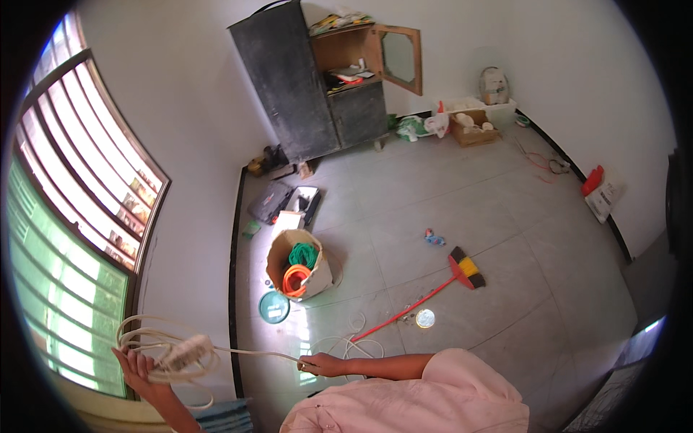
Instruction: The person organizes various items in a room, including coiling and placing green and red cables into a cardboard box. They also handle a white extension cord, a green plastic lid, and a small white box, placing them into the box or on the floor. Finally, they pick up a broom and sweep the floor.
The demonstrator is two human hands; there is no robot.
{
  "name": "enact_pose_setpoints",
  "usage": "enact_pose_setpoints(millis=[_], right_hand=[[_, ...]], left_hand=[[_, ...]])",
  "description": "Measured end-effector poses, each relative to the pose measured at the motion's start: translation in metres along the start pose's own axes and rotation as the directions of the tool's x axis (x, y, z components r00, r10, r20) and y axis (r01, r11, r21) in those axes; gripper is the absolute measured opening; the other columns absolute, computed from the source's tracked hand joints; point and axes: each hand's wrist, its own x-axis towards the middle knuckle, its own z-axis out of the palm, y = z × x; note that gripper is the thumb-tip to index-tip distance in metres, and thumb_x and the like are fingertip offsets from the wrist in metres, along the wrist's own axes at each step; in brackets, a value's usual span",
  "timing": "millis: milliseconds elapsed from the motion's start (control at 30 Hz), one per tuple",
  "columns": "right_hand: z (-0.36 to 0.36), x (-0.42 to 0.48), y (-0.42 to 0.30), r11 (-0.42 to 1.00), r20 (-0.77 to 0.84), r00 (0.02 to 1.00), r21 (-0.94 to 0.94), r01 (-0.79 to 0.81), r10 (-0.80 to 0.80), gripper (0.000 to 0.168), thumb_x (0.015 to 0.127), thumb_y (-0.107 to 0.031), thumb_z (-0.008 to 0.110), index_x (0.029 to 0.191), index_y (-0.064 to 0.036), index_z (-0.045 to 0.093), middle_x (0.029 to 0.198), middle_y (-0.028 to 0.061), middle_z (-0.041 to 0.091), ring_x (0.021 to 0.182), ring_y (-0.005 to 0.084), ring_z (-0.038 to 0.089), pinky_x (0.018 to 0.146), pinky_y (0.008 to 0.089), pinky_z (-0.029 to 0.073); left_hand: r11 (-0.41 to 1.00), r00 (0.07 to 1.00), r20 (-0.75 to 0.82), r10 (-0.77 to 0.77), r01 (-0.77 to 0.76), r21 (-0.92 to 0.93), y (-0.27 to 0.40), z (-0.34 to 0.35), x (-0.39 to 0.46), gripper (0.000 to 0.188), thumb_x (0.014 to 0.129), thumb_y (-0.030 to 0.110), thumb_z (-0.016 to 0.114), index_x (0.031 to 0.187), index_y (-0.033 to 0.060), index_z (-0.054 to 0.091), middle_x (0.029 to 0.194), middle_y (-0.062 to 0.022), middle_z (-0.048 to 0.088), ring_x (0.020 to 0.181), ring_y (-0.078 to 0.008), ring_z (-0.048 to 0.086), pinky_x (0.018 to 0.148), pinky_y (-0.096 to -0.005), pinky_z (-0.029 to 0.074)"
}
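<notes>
A coiled white cable [135,331] with a white power strip [187,352] is gripped in my left hand [138,368], raised near the barred window. From the coil one stretch of cable runs across to my right hand [323,365], which is closed around it in front of my pink shirt. More loops of white cable [373,343] lie on the floor just beyond my right hand, around the end of the red broom handle [400,313].
The broom head [466,269] rests on the tiles beside a small blue item [434,237]. A carton [325,277] with green and orange hose stands near the left wall, by a teal lid [274,307]. Farther off are an open tool case [270,201] and a dark cabinet [292,86].
</notes>
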Motion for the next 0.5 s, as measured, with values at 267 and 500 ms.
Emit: enact_pose_setpoints(millis=[267, 500], right_hand=[[-0.005, -0.034, 0.055, 0.917, -0.067, 0.997, -0.393, -0.072, 0.050, 0.028, 0.089, -0.034, 0.055, 0.091, -0.006, 0.055, 0.077, 0.0150, 0.060, 0.070, 0.0330, 0.059, 0.062, 0.0415, 0.045], [-0.025, -0.055, -0.020, 0.788, 0.192, 0.975, -0.582, 0.202, -0.108, 0.017, 0.089, -0.027, 0.058, 0.090, -0.010, 0.061, 0.075, 0.0132, 0.059, 0.067, 0.0344, 0.058, 0.057, 0.0417, 0.046]], left_hand=[[0.805, 0.721, -0.444, 0.531, -0.266, 0.530, -0.078, -0.053, 0.012, 0.043, 0.085, -0.006, 0.049, 0.127, 0.0036, 0.054, 0.082, 0.0015, 0.053, 0.059, -0.0060, 0.041, 0.048, -0.0167, 0.035], [0.336, 0.857, -0.216, 0.467, 0.054, 0.940, -0.149, -0.124, -0.037, 0.023, 0.087, 0.027, 0.063, 0.088, 0.0046, 0.059, 0.065, -0.0027, 0.053, 0.047, -0.0125, 0.044, 0.045, -0.0320, 0.038]])
